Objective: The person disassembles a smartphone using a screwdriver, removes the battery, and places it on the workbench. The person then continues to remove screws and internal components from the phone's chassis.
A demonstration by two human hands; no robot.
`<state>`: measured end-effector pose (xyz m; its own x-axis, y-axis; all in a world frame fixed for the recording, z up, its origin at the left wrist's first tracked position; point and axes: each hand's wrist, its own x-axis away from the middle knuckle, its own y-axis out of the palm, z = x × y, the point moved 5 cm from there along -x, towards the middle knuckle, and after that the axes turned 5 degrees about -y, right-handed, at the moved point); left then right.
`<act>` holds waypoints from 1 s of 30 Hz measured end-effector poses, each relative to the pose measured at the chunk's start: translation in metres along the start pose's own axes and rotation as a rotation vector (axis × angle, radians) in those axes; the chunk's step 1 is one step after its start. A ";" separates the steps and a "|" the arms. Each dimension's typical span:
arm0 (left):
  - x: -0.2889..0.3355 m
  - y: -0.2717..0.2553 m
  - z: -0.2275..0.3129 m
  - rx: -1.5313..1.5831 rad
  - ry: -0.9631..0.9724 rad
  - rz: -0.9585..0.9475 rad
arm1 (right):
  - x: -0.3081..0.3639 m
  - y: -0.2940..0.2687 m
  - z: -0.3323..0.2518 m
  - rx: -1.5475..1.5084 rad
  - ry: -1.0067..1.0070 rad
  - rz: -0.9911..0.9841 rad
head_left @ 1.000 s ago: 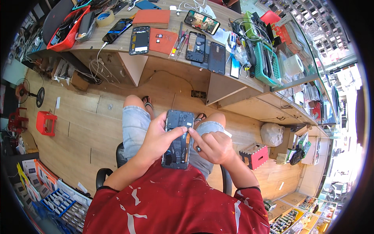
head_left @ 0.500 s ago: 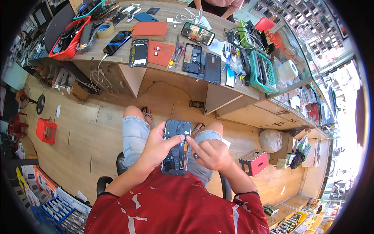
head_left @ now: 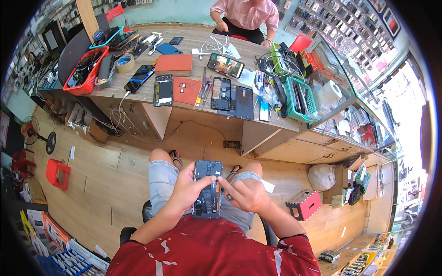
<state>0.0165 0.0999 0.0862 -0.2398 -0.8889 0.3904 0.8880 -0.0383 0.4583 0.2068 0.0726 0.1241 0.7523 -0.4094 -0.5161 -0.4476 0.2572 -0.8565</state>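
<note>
A dark smartphone [head_left: 208, 169] with its back cover off lies upright in line with me above my lap, its inner frame and ribbon strips facing up. My left hand [head_left: 186, 189] is closed round its left edge, thumb laid across the upper middle. At the right edge, my right hand [head_left: 249, 195] has its fingers curled and its fingertips against the phone, close to my left thumb tip. Whether a small part sits between those fingertips is hidden. A ring shows on one right finger.
Ahead stands a desk [head_left: 152, 105] bearing an opened phone frame [head_left: 221, 94], a dark back cover [head_left: 244, 102], a lit phone [head_left: 225, 65], a red basket [head_left: 85, 85] and a teal basket [head_left: 309, 109]. Someone in a pink shirt [head_left: 248, 13] sits across it. A red stool [head_left: 58, 174] is left.
The view has tilted up, so the desk and my hands appear lower and more of the person opposite shows. My hands keep nearly the same grip on the smartphone.
</note>
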 end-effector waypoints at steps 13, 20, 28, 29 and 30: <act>0.000 -0.003 -0.003 -0.006 0.014 0.000 | -0.004 -0.002 0.000 -0.019 0.011 0.001; 0.004 -0.004 -0.010 0.013 0.007 0.017 | 0.000 -0.003 -0.007 -0.028 0.028 0.002; -0.003 -0.003 -0.002 0.028 -0.025 0.000 | 0.003 0.006 0.004 -0.071 0.048 0.035; -0.001 -0.004 -0.004 0.025 -0.026 0.001 | 0.001 0.004 0.006 -0.076 0.056 0.043; 0.000 -0.004 -0.006 0.022 -0.028 0.002 | 0.002 0.004 0.003 -0.075 0.064 0.053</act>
<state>0.0149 0.0971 0.0797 -0.2488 -0.8759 0.4134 0.8797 -0.0257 0.4749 0.2077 0.0754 0.1202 0.6954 -0.4525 -0.5583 -0.5225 0.2149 -0.8251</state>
